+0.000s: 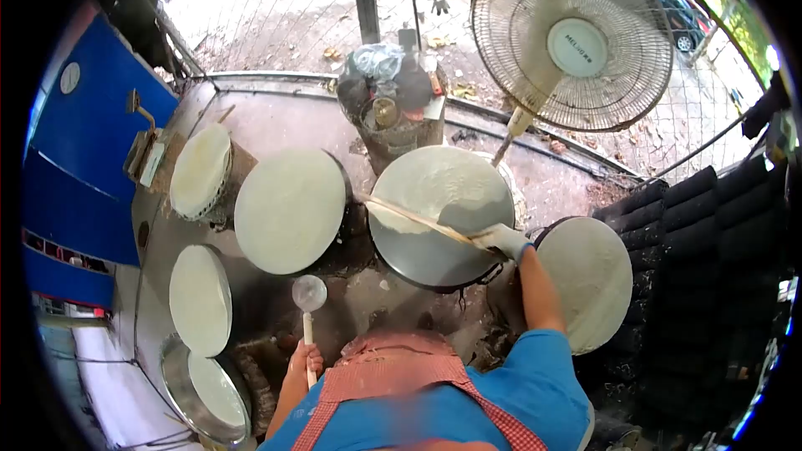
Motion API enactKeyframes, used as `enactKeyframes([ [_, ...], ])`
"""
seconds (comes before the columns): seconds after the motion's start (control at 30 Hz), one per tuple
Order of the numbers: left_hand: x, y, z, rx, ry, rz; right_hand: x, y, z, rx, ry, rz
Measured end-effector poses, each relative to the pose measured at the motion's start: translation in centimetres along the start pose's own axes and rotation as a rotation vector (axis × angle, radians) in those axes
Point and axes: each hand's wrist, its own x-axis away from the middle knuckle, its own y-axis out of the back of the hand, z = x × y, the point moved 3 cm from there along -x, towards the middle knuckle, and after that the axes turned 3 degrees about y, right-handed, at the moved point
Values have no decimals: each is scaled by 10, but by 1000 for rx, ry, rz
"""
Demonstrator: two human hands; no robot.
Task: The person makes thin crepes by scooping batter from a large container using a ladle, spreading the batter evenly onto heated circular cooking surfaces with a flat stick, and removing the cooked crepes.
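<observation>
My left hand point(307, 359), bare, is closed round the pale handle of a ladle point(309, 293), whose round bowl points away from me. My right hand point(505, 241) wears a whitish glove and grips one end of a long wooden stick point(418, 218). That stick reaches leftward across a round griddle point(434, 263) in front of me. Pale batter point(443, 175) covers the far part of the griddle, while its near part shows grey metal. Whether the stick touches the surface along its whole length, I cannot tell.
Round pans with pale sheets stand around me: a large one point(290, 211), one at right point(583, 284), one at left point(200, 301). A metal basin point(180, 384) is at lower left. Beyond are a cluttered drum point(393, 146), a standing fan point(576, 46) and wire fencing. Dark stacked material point(685, 284) lines the right.
</observation>
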Motion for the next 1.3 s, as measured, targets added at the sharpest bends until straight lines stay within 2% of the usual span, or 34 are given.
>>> enactKeyframes([
  [0.03, -6, 14, 1, 114, 22, 25, 14, 4, -19, -43, -30, 43],
  [0.07, 3, 5, 5, 122, -2, 28, 31, 12, -31, -26, -156, 79],
  [0.1, 10, -7, 6, 124, -29, 36, 38, 22, -37, 31, -117, 84],
  [0.13, 8, 3, 6, 0, -84, 8, 40, 27, -23, 4, -139, 44],
  [0.17, 7, 12, 7, 57, -40, 109, 44, 28, -13, -34, -166, 4],
  [0.2, 16, 1, 10, 8, -76, 33, 14, 37, -25, -35, 72, 2],
  [0.27, 32, -27, 16, -52, -121, -59, -10, 24, 27, 158, 228, -172],
  [0.3, 37, -34, 19, -59, -131, -79, -20, 15, 42, 199, 161, -105],
  [0.33, 44, -35, 19, -69, -142, -101, -18, 6, 55, 270, -26, -20],
  [0.37, 43, -27, 18, -70, -135, 3, -17, 6, 38, 387, 111, 34],
  [0.43, 49, -20, 14, -90, -108, -19, -2, 18, 12, 643, 390, 147],
  [0.53, 65, -15, 0, -199, -92, -139, 125, 22, -7, 428, -511, -2],
  [0.57, 55, 8, -6, -141, -37, -126, 172, 20, -26, 518, -552, -126],
  [0.67, 22, 56, -36, -234, 85, -58, 311, -19, -111, -176, -395, -474],
  [0.7, 18, 65, -45, -244, 111, -14, 326, -45, -154, -317, -181, -594],
  [0.73, 6, 86, -53, -270, 135, -3, 319, -116, -121, -492, -168, -741],
  [0.77, 5, 95, -59, -228, 240, -25, 301, -156, -144, -560, -100, -790],
  [0.8, 8, 103, -68, -130, 412, -106, 266, -201, -149, -366, -6, -872],
  [0.83, 11, 103, -71, -144, 408, -6, 223, -246, -147, -265, 5, -939],
  [0.87, 20, 105, -73, -55, 412, 26, 186, -298, -101, -330, -128, -976],
  [0.9, 18, 118, -79, -237, 387, 64, 140, -321, -116, 4, 160, -1020],
  [0.93, 24, 118, -80, -231, 381, 92, 96, -345, -115, 49, 181, -1084],
  [0.97, 34, 118, -85, -228, 367, 107, 87, -365, -63, 343, 34, -1055],
  [1.03, 54, 110, -90, -327, 363, 60, 83, -370, -58, 637, -147, -1051],
  [1.1, 73, 108, -92, -439, 280, 56, 117, -360, -54, 731, -62, -1158],
  [1.13, 72, 115, -91, -502, 170, 84, 137, -350, -70, 762, -112, -1185],
  [1.17, 69, 125, -90, -283, 258, 100, 148, -343, -84, 791, -173, -1209],
  [1.2, 73, 126, -91, -338, 259, 157, 151, -343, -80, 682, -213, -1215],
  [1.23, 72, 135, -91, -267, 344, 178, 158, -344, -73, 585, -252, -1212],
  [1.3, 74, 137, -88, -212, 368, 222, 135, -358, -30, 448, -86, -1294],
])
